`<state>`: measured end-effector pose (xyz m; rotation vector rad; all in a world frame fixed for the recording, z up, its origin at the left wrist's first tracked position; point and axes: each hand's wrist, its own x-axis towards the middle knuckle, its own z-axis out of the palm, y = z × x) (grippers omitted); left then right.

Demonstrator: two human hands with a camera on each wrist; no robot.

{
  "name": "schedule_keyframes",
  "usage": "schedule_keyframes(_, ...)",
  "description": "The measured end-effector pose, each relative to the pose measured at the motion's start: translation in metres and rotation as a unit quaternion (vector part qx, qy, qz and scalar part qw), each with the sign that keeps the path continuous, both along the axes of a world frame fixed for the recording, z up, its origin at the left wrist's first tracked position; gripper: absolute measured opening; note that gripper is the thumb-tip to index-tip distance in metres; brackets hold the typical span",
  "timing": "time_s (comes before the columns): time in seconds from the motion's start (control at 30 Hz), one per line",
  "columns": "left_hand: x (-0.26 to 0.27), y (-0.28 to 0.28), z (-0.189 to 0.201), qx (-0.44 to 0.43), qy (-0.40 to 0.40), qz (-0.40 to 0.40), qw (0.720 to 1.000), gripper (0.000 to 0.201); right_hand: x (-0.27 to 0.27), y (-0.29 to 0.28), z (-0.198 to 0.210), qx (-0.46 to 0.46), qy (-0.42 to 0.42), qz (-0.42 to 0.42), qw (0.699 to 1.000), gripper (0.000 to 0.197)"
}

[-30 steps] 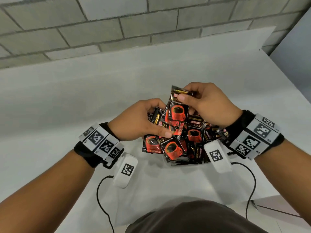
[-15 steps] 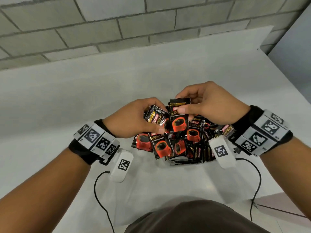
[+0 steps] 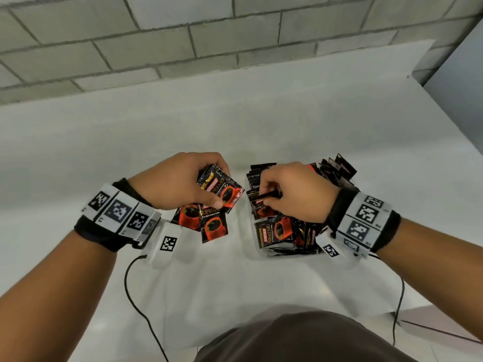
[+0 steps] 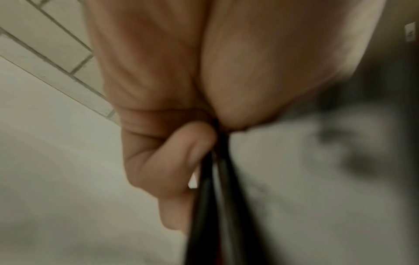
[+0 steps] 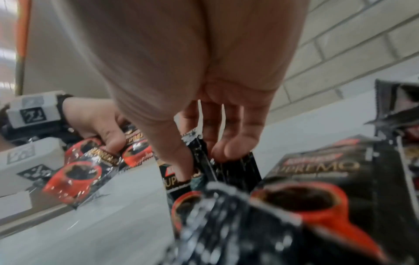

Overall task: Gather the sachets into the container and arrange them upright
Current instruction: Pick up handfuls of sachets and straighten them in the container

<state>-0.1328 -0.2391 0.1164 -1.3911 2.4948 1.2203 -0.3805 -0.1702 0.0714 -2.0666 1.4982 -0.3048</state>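
head: left hand [image 3: 180,181] carried sachets [image 3: 213,205] leftward.

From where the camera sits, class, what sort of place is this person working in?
Probably a data-recording setup, not a home kitchen: a plain white table against a bare grey block wall, marker-tagged wristbands on both wrists, and coffee sachets as the only goods.

Glossy foil sachets [image 3: 220,190]; matt white table [image 3: 235,121]; rough block wall [image 3: 183,35]
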Motion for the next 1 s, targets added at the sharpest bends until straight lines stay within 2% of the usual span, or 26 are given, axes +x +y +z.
schedule_keyframes(0.17,-0.003,0.005,-0.006,0.005,-0.002,-0.010,1.000,0.047,0.009,-0.006,-0.008,0.004,0.056,0.027,0.998,0.015)
schedule_keyframes(0.27,-0.005,0.007,-0.007,0.003,-0.004,-0.014,1.000,0.048,0.011,-0.009,-0.007,0.037,0.106,0.039,0.993,0.034)
schedule_keyframes(0.33,-0.006,0.006,-0.007,0.004,-0.002,-0.014,1.000,0.048,0.011,-0.009,-0.004,0.039,0.109,0.037,0.993,0.043)
schedule_keyframes(0.43,-0.006,0.006,-0.006,0.003,0.003,-0.013,1.000,0.049,0.008,-0.011,0.002,0.003,0.097,0.034,0.995,0.032)
schedule_keyframes(0.53,-0.005,0.006,-0.006,0.005,0.003,-0.011,1.000,0.049,0.007,-0.015,0.003,0.007,0.105,0.052,0.993,0.018)
schedule_keyframes(0.67,-0.008,0.007,0.000,0.010,0.016,-0.012,1.000,0.049,0.005,-0.017,0.004,0.032,0.100,0.051,0.993,0.025)
schedule_keyframes(0.77,-0.010,0.009,0.005,0.021,0.052,-0.001,0.998,0.049,-0.002,-0.017,0.019,0.015,0.022,0.015,1.000,0.026)
schedule_keyframes(0.83,-0.012,0.010,0.008,0.025,0.077,0.008,0.997,0.050,-0.004,-0.015,0.032,0.019,-0.098,-0.041,0.994,0.026)
schedule_keyframes(0.9,-0.017,0.013,0.011,0.030,0.101,0.017,0.994,0.052,0.000,-0.010,0.042,0.042,-0.203,-0.067,0.976,0.028)
schedule_keyframes(1.0,-0.025,0.014,0.011,0.045,0.139,0.049,0.988,0.060,0.008,-0.004,0.045,0.057,-0.249,-0.074,0.964,0.038)
